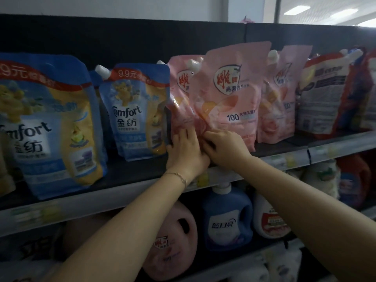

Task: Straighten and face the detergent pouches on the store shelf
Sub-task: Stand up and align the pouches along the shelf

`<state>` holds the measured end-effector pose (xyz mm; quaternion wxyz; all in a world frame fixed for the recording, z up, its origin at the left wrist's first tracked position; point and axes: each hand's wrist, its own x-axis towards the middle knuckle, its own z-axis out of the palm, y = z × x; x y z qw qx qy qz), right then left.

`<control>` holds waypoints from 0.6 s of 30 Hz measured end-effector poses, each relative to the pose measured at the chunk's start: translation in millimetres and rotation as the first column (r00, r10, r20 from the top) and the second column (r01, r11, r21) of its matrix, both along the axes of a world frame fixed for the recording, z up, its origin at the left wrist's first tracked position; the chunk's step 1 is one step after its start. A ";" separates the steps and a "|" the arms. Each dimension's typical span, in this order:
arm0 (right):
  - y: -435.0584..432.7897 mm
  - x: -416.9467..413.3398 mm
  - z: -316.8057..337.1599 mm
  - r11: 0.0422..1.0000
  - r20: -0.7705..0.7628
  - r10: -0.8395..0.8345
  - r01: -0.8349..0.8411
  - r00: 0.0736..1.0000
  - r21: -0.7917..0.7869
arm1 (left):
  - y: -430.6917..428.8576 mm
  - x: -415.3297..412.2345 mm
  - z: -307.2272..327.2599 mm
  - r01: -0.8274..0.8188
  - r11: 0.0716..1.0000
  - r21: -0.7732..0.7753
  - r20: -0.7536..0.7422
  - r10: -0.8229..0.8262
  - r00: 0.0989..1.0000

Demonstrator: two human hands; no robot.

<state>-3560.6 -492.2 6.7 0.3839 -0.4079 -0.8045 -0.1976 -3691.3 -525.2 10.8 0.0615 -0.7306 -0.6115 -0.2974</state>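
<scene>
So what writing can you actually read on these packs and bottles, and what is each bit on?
"Comfort" and "金纺": middle blue pouch, and big blue pouch (cut off at the frame edge).
"9.9元": top of the middle blue pouch.
"100": front pink pouch.
Blurred beyond reading: shelf price tags, blue bottle label, print on red-and-white pouch.

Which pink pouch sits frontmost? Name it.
The middle pink pouch: tilted, it overlaps the left pink pouch, and the right hand meets its bottom corner.
</scene>
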 end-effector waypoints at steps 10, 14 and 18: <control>19.9 -0.8 -1.8 0.981 -0.080 0.138 -0.147 0.987 -0.126 | 9.5 0.5 -2.0 -0.024 0.986 -0.162 -0.013 0.022 1.000; 13.0 0.4 -4.9 0.980 -0.202 0.184 -0.195 0.962 -0.033 | 13.9 -1.3 0.5 0.076 0.964 -0.255 0.082 -0.056 0.995; -0.6 -2.5 -14.2 0.980 -0.295 0.136 -0.085 0.946 0.177 | 25.2 -5.7 -0.5 0.228 0.923 -0.311 0.289 -0.137 0.947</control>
